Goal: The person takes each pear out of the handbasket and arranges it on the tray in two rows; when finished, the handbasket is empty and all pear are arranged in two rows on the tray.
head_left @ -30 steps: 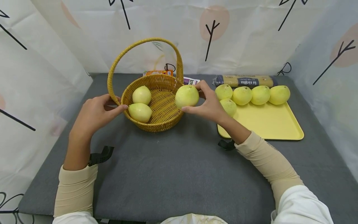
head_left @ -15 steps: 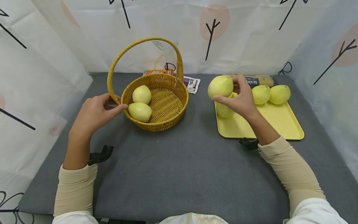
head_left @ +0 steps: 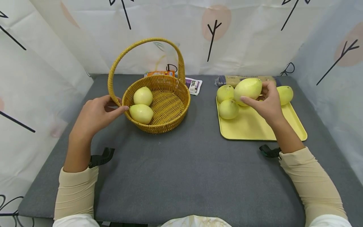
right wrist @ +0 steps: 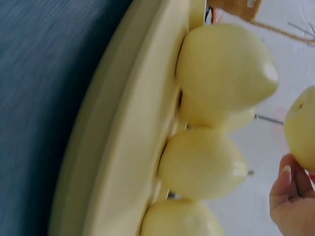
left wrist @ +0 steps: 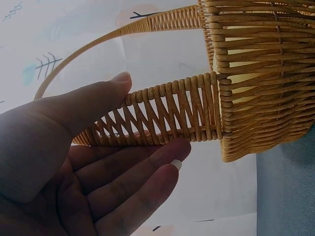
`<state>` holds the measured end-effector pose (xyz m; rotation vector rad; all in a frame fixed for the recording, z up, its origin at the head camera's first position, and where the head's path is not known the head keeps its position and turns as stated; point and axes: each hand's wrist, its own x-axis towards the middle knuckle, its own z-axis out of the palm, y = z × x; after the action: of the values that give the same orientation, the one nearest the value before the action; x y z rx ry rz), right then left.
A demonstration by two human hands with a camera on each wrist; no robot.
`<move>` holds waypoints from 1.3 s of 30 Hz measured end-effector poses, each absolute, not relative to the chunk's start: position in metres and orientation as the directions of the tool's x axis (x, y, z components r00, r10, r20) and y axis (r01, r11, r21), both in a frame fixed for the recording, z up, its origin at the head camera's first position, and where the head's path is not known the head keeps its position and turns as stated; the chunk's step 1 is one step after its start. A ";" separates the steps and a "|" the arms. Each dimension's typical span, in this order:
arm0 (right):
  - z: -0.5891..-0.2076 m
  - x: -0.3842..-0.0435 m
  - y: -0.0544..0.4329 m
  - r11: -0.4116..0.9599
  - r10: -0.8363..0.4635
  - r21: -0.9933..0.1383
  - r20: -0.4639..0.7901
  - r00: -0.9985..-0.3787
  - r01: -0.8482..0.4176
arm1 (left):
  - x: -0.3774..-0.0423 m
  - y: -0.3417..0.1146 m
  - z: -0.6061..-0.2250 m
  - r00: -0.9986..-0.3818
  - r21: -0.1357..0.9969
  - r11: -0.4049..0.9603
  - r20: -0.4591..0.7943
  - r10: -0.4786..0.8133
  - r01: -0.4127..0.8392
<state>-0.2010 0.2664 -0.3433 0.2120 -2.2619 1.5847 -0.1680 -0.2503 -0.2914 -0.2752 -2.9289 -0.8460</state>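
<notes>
With thumb and fingers, my left hand [head_left: 96,115] grips the foot of the handle [left wrist: 162,110] of a yellow wicker basket [head_left: 158,128], at its left rim. Inside the basket, against its left wall, lie two pale yellow-green fruits [head_left: 141,113]. My right hand [head_left: 269,104] pinches a similar rounded, slightly tapered fruit [head_left: 249,88] above the back of a yellow tray [head_left: 255,129]. Left of the held fruit, two more fruits [head_left: 228,109] sit on the tray, and another fruit [head_left: 285,95] is at its back right corner. The held fruit and my hand partly hide the tray's back row.
A long pasta packet [head_left: 233,80] lies behind the tray. Behind the basket are an orange packet [head_left: 160,73] and a purple-white packet [head_left: 194,86]. The grey table [head_left: 170,176] ends at a printed white curtain [head_left: 241,47] on the back and sides.
My right hand has carried the fruit rightward, from the basket's right rim to over the back of the tray. My left hand stays on the basket handle.
</notes>
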 end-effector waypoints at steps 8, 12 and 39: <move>-0.348 -0.192 0.289 0.463 0.069 -0.857 0.291 -0.954 -0.228 | -0.168 -0.250 -0.291 -0.979 0.527 0.826 0.133 0.155 0.202; -0.353 -0.190 0.295 0.515 0.073 -0.841 0.236 -0.969 -0.166 | -0.167 -0.251 -0.291 -0.978 0.527 0.825 0.136 0.158 0.206; -0.355 -0.191 0.311 0.741 -0.152 -0.671 -0.132 -0.979 -0.024 | -0.167 -0.249 -0.290 -0.982 0.521 0.833 0.110 0.152 0.187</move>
<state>-0.1908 0.3108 -0.3551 0.1583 -3.0967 1.1888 -0.1667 -0.2494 -0.2904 -0.2732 -2.9460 -0.8480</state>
